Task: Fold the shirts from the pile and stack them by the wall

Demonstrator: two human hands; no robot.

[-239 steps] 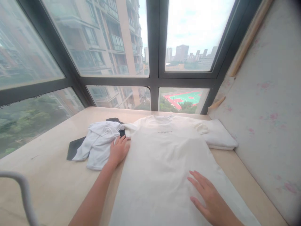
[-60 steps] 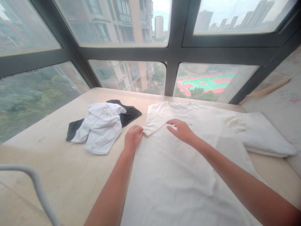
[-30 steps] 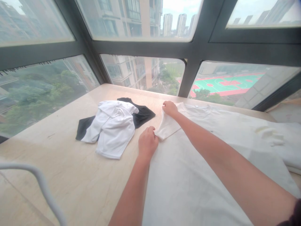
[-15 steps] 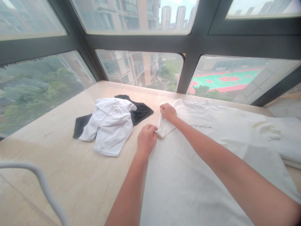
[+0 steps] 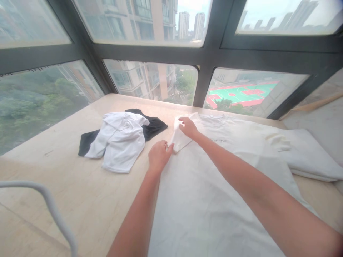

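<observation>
A white T-shirt (image 5: 214, 185) with dark lettering on its chest lies spread flat, its neckline towards the window. Its left-hand sleeve (image 5: 180, 142) is folded inward across the shirt's side. At the lower corner of this sleeve is my left hand (image 5: 160, 155), thumb and fingers slightly apart, the thumb touching the cloth edge. My right hand (image 5: 189, 128) rests over the upper part of the sleeve, fingers curved with a gap to the thumb. My right forearm crosses above the shirt and covers part of the lettering.
White shorts (image 5: 120, 142) lie over a black garment (image 5: 157, 128) on the pale stone ledge (image 5: 66, 200). A grey curved tube (image 5: 50, 203) stands at lower left. Folded white cloth (image 5: 311, 153) lies at right. Dark window frames (image 5: 150, 53) border the ledge's back.
My view has turned a little to the right, shifting everything leftward. The thumb and fingers of both hands have parted at the sleeve, loosening their pinch.
</observation>
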